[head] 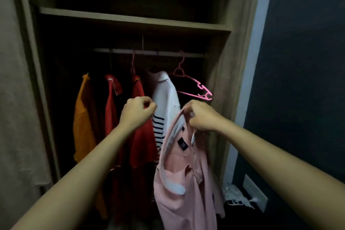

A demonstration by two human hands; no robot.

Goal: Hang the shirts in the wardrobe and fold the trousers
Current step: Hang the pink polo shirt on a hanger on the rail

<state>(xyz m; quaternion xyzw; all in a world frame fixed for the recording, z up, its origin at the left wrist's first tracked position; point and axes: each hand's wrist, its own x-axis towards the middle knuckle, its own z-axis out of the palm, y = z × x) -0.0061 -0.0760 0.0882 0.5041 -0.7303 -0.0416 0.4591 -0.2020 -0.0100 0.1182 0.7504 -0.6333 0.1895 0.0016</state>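
Note:
A pink shirt (pixel 184 177) with a black neck label hangs from my right hand (pixel 200 115), which grips its collar in front of the open wardrobe. My left hand (pixel 137 111) is a closed fist to the left of it, beside a hung white shirt with navy stripes (pixel 166 99); I cannot tell if it pinches any cloth. An empty pink hanger (pixel 194 87) hangs on the rail (pixel 149 52) just above my right hand. Two red shirts (pixel 138 127) and an orange shirt (pixel 83 121) hang further left.
A wooden shelf (pixel 130 19) runs above the rail. The wardrobe's right side panel (pixel 224 80) stands close to my right hand, with a dark wall (pixel 308 80) beyond it. A beige curtain (pixel 16 99) hangs at the left. A wall socket (pixel 254 193) and white clutter sit low right.

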